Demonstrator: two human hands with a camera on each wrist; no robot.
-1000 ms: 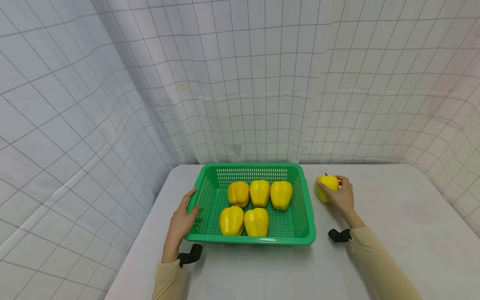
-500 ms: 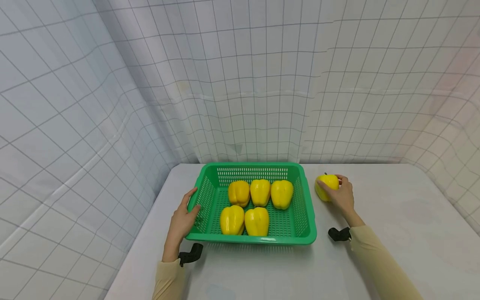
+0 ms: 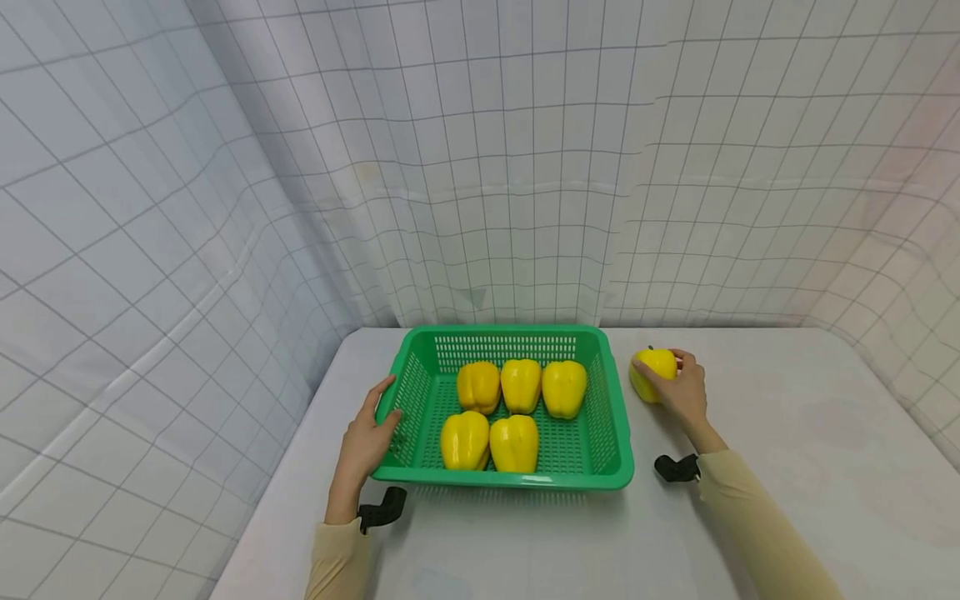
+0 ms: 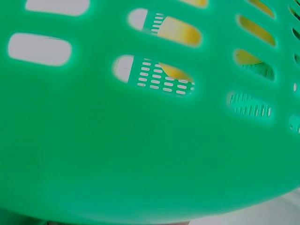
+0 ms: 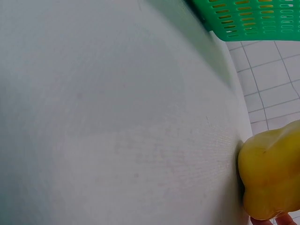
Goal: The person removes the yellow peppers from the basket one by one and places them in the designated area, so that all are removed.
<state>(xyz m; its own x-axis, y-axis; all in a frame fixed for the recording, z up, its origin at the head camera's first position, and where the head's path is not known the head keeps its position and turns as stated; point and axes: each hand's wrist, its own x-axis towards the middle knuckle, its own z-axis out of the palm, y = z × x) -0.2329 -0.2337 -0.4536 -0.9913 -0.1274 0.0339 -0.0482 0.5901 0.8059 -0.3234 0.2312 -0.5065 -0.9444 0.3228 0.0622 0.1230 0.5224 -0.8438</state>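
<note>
At the left of the table [image 3: 787, 433], the green basket [image 3: 502, 480] is being gripped at its left rim by the left hand [image 3: 363, 442], whose thumb is being laid over the edge. To the right of the basket, well clear of its wall, the yellow pepper [image 3: 662, 365] is being grasped by the right hand [image 3: 686, 396], the thumb being pressed to its near side and fingers being wrapped round its right side. The pepper is being held stem up at the far part of the table; whether any weight is being borne by the table cannot be told.

Inside the basket, five more peppers are being contained: a far row of three [image 3: 520, 386], its leftmost being tinged orange, and a near pair [image 3: 465, 442] being set side by side. Beige sleeves [image 3: 761, 521] are being worn, and a black wrist device [image 3: 384, 508] is being carried at each cuff. Beyond the table, a gridded white curtain [image 3: 510, 208] is being hung.
</note>
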